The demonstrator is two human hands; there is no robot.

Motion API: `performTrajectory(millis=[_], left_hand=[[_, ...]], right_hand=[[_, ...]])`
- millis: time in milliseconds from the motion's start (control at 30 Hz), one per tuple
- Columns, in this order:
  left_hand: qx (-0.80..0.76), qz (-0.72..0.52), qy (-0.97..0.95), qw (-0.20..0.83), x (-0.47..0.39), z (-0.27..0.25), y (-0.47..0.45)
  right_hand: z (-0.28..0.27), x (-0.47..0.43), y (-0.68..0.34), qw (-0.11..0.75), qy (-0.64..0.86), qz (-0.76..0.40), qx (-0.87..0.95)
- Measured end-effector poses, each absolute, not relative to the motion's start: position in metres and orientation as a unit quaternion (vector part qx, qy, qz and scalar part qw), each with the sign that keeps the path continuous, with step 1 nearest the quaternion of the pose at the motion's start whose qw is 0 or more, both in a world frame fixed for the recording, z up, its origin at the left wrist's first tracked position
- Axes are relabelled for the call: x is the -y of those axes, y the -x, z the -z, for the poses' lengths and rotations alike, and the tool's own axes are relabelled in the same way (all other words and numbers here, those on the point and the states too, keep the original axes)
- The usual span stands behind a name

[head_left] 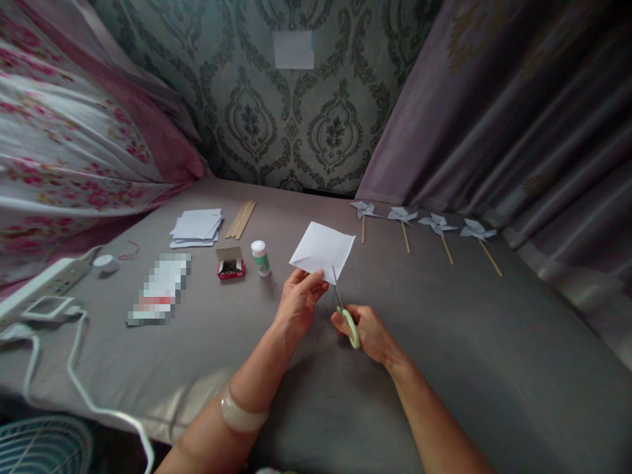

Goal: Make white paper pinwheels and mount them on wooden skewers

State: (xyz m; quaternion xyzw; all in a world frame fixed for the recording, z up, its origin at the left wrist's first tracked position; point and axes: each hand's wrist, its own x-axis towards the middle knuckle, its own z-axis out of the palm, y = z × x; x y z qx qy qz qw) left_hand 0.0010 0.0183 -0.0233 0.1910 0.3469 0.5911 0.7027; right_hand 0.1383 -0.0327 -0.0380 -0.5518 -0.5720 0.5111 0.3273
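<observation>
A white square sheet of paper [323, 249] is pinched at its near edge by my left hand [300, 299], thumb on top. My right hand [365, 331] is closed around the pale green handles of a pair of scissors [349, 326]. The scissor blades reach up to the paper's near corner, with one blade showing over the sheet. Just left of the paper stands a small white bottle with a green label [261, 259]. Beside it is an open red box [230, 266] holding small dark items that I cannot make out.
Several paper pinwheels on sticks [438, 227] lie at the back right. A stack of white paper [196, 227] and a bundle of wooden sticks [241, 220] lie at the back left. A power strip [47, 286] with white cables runs along the left edge, near a blurred packet [160, 289].
</observation>
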Motion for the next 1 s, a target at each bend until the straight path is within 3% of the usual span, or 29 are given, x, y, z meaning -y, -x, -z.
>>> performTrajectory(millis=[1000], left_hand=[[-0.355,-0.599,-0.207,0.687,-0.0199,0.0268,0.0001]], right_hand=[[0.0338,0.0319,-0.1334,0.321,0.594,-0.489,0.552]])
